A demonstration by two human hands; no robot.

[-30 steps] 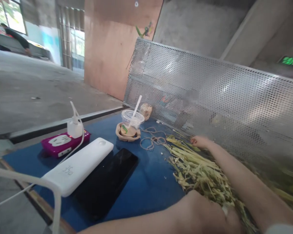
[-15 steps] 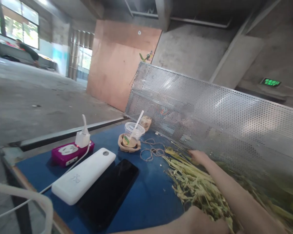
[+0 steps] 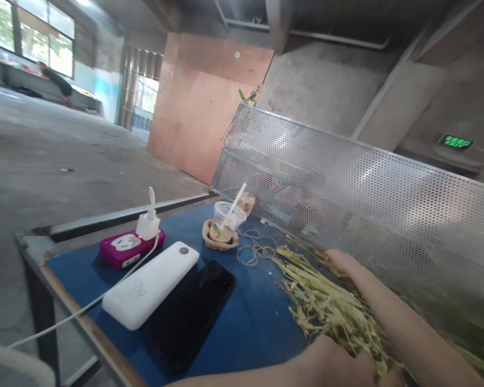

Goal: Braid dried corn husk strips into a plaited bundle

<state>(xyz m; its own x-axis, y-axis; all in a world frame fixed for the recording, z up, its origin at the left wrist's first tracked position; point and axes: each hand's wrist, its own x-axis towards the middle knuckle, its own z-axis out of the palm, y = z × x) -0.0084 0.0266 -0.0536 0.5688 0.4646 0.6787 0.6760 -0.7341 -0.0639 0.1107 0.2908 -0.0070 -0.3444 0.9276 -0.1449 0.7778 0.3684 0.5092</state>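
Note:
A bundle of dried, yellow-green leafy stalks (image 3: 326, 301) lies along the right side of the blue tabletop. My left hand (image 3: 339, 360) is at the near, leafy end, its fingers curled down among the stalks and partly hidden. Beyond the bundle, beside the perforated metal panel, my right hand (image 3: 341, 262) is closed, with a thin stalk at its fingertips. Loops of thin brown string (image 3: 256, 251) lie just past the bundle's far end.
Left of the bundle are a black phone (image 3: 191, 314), a white power bank (image 3: 151, 285) and a magenta power strip (image 3: 121, 248) with a plugged charger. A plastic cup (image 3: 229, 217) with a straw sits in a cardboard holder. The perforated panel (image 3: 347, 177) borders the table's far side.
The view has shifted slightly, so the tabletop things appear a little further right. Both hands remain at about the same places along the stalks.

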